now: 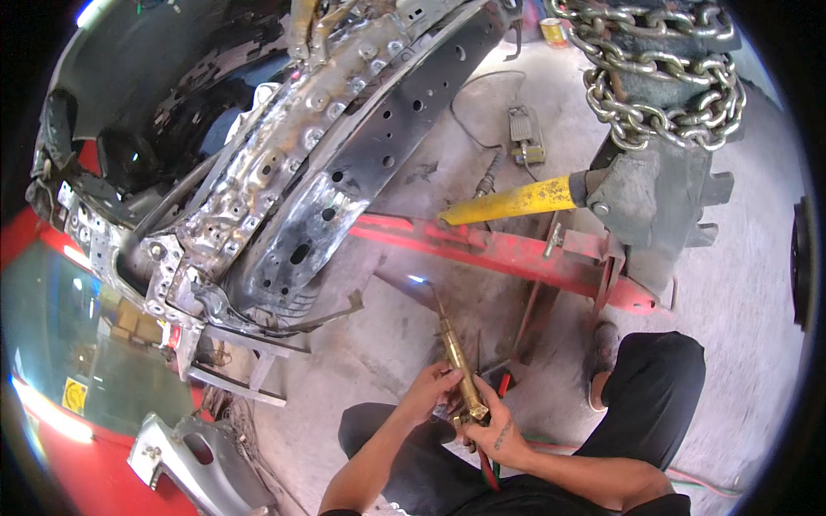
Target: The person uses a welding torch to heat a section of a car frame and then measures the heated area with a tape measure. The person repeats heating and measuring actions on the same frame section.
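Observation:
A brass gas torch (456, 351) points away from me, and a small blue-white flame (418, 279) burns at its thin tip. My right hand (497, 433) is closed round the rear of the torch, near its valves. On the left side of the brass body, my left hand (428, 394) is closed with its fingertips against the torch; exactly what they pinch is partly hidden. Red and green hoses (490, 474) run back from the torch's rear. The flame is apart from the bare metal car frame (258, 176) ahead on the left.
A black perforated metal rail (344, 185) lies along the car frame. Ahead stand a red steel beam (465, 249), a yellow cylinder (516, 201) and a post wrapped in heavy chain (658, 69). A foot pedal (523, 133) sits on the floor. At lower left is a silver car panel (202, 469).

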Demonstrator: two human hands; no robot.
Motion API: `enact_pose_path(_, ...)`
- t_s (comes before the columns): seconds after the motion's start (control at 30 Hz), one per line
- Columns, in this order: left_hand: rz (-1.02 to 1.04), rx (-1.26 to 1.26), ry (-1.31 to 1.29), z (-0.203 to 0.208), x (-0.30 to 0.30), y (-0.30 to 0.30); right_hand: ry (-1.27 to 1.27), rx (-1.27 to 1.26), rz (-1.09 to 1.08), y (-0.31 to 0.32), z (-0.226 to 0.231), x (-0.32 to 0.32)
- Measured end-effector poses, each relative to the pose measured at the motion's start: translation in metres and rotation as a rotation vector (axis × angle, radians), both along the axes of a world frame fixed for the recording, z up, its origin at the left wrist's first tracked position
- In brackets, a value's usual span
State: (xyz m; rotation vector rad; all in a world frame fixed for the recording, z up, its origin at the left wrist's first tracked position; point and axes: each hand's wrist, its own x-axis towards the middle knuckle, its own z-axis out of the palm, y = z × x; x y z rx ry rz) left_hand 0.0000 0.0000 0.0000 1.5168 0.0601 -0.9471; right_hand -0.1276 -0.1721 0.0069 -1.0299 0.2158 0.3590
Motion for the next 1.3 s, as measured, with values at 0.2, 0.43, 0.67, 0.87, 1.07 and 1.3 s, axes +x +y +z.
enact_pose_path(0.2,0.026,0.009,-0.005,0.001,-0.004,-0.01,-0.118,-0.081,-0.089,0.006,-0.012,-0.005)
enact_pose_path(0.43,0.099,-0.008,0.051,0.004,-0.007,-0.001,-0.154,-0.064,-0.052,0.02,-0.023,-0.005)
enact_pose_path(0.67,0.084,-0.046,0.073,0.007,-0.001,0.008,-0.231,0.011,-0.024,0.017,-0.01,0.003)
enact_pose_path(0.87,0.162,0.085,-0.021,-0.012,0.0,0.002,-0.217,0.0,0.031,0.011,-0.021,0.008)
enact_pose_path(1.07,0.313,0.035,0.029,0.004,-0.008,0.019,-0.151,0.022,0.039,-0.016,-0.046,0.017)
enact_pose_path(1.3,0.359,0.051,0.053,-0.006,-0.007,0.049,0.08,-0.51,-0.183,-0.036,-0.176,0.082)
